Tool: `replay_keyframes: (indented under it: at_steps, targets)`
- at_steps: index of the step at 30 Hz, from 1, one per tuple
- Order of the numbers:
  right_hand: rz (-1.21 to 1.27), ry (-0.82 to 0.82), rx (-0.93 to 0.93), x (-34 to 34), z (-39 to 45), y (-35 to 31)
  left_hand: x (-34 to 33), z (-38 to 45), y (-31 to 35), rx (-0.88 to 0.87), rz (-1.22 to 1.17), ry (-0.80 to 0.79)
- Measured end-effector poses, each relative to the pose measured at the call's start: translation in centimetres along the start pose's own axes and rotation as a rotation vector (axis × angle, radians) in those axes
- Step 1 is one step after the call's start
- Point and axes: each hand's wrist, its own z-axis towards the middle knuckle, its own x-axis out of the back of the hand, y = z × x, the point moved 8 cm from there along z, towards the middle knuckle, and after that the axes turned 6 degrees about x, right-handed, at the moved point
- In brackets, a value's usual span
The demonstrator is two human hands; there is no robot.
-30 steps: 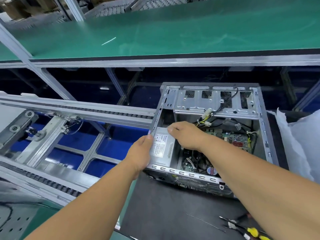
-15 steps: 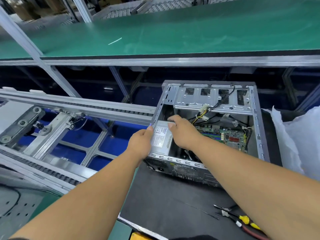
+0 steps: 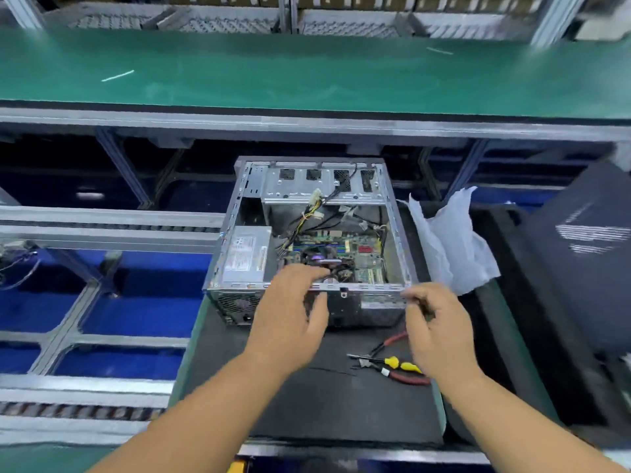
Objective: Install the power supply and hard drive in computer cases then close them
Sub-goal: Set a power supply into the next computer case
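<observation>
An open grey computer case (image 3: 397,213) lies on its side on a black mat (image 3: 327,404). The silver power supply (image 3: 246,254) sits in the case's left near corner, label up. A green motherboard (image 3: 341,249) and loose cables fill the bottom. My left hand (image 3: 290,319) hovers in front of the case's near wall, fingers loosely spread, holding nothing. My right hand (image 3: 437,329) is at the case's near right corner with fingers loosely curled; motion blur hides whether it touches the rim.
Red-handled pliers and a yellow-handled tool (image 3: 396,367) lie on the mat between my hands. A crumpled white bag (image 3: 450,240) and a black case panel (image 3: 580,254) sit to the right. Conveyor rails (image 3: 102,230) run left; a green bench (image 3: 307,73) lies beyond.
Both hands have let go of the power supply and pulled back out of the case toward me. The power supply stays in the left corner. The view shifted so the case is centred.
</observation>
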Motion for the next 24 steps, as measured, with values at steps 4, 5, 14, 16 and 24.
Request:
replay_keyframes:
  at_steps: [4, 5, 14, 16, 24]
  targets:
    - [-0.065, 0.065, -0.026, 2.5, -3.5, 0.2, -5.3, -1.8, 2.4, 0.012, -0.095, -0.221]
    - [-0.080, 0.068, -0.053, 3.0, -4.2, 0.6, -6.5, -2.3, 2.7, 0.023, -0.093, -0.263]
    - [-0.210, -0.190, -0.503, 5.8, -11.8, 10.6, -15.1, -5.2, 1.3, 0.035, 0.412, -0.624]
    - [-0.178, -0.197, -0.555, 5.8, -12.6, 12.5, -16.8, -5.1, 1.3, -0.002, 0.501, -0.677]
    - [0.069, -0.192, -0.749, 7.3, -13.7, 21.3, -22.7, -4.8, 1.1, 0.004, 0.845, -0.799]
